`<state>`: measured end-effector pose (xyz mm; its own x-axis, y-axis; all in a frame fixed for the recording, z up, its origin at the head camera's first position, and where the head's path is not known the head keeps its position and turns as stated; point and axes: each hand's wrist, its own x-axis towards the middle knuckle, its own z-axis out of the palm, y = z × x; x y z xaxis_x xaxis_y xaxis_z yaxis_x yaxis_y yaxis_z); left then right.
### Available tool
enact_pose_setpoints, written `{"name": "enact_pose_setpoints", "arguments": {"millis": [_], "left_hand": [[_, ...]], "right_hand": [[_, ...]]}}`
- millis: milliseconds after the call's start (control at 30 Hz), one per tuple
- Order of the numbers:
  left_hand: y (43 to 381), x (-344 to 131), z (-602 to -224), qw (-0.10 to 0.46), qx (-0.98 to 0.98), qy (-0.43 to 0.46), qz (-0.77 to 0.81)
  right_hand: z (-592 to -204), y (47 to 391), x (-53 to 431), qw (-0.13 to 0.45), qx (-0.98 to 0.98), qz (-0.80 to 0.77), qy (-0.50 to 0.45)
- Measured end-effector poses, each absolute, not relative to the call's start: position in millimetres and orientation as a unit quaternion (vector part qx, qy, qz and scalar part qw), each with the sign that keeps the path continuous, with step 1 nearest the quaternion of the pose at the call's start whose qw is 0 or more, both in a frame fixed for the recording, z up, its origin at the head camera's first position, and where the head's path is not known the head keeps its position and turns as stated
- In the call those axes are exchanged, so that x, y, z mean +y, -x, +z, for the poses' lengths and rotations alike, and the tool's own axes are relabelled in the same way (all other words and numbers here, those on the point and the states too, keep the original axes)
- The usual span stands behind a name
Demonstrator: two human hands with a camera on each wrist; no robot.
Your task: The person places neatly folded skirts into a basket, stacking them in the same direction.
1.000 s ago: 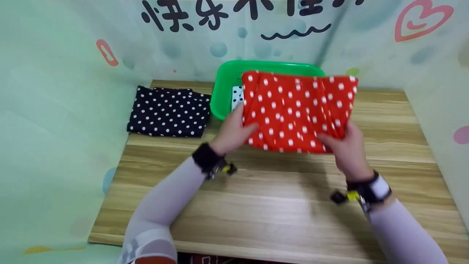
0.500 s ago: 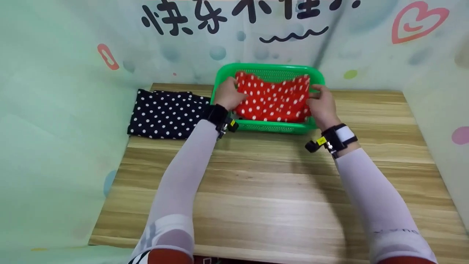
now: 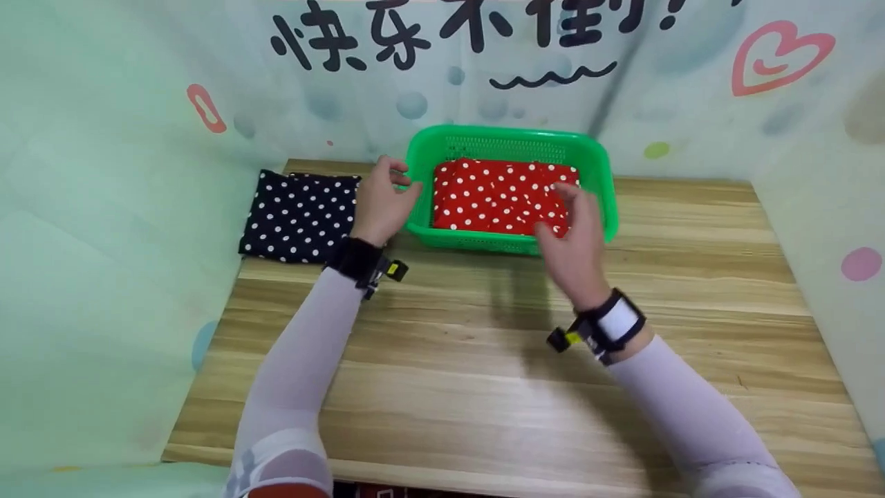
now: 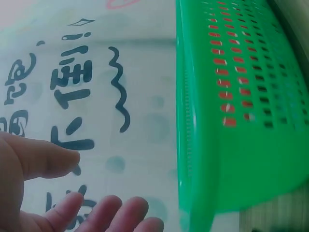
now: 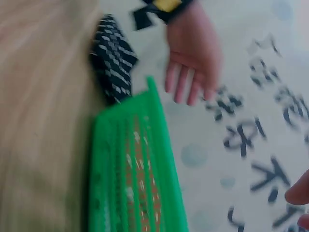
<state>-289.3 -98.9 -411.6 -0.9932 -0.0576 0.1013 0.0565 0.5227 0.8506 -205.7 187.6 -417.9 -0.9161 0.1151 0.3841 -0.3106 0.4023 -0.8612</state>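
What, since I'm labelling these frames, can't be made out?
Head: anything the red cloth covers in the basket.
Head: the red cloth's front right corner, behind the right grip.
Head: the right end of the black cloth, behind the left grip.
Right wrist: the black cloth's dots, blurred.

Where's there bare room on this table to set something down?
The table is bare in front of the basket, and between it and the right wall. It's crowded at back left, where the navy cloth lies beside the basket, and inside the basket, with the red cloth.
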Motion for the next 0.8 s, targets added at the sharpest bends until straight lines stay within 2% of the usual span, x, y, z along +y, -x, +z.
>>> {"name": "enact_pose_setpoints", "arguments": {"millis": [67,133,200,267,367,433,600,800], "left_hand": [[285.0,-111.7,-411.2,0.077,-0.873,-0.002,-0.483],[283.8,-127.7,-412.4,0.083,-0.881,-0.014,-0.465],[285.5,-147.6,-413.9,0.073,-0.895,-0.037,-0.438],[290.3,-170.5,-416.1,0.054,-0.909,-0.065,-0.409],[299.0,-207.4,-418.8,0.031,-0.924,-0.104,-0.365],[303.6,-231.5,-422.1,0.028,-0.931,-0.128,-0.342],[306.1,-281.4,-441.5,0.010,-0.947,-0.177,-0.269],[300.4,-305.9,-472.2,-0.054,-0.949,-0.219,-0.218]], "right_hand": [[-425.1,190.0,166.2,0.229,-0.804,0.535,-0.124],[-434.3,177.8,143.7,0.222,-0.797,0.529,-0.187],[-446.8,171.2,120.0,0.170,-0.800,0.531,-0.223],[-460.9,171.7,95.5,0.079,-0.803,0.547,-0.223],[-480.8,182.5,58.2,-0.069,-0.777,0.610,-0.139],[-491.3,193.3,35.2,-0.132,-0.727,0.671,-0.060],[-504.3,216.4,-6.2,-0.185,-0.607,0.770,0.062],[-504.7,234.1,-22.3,-0.220,-0.559,0.793,0.101]]}}
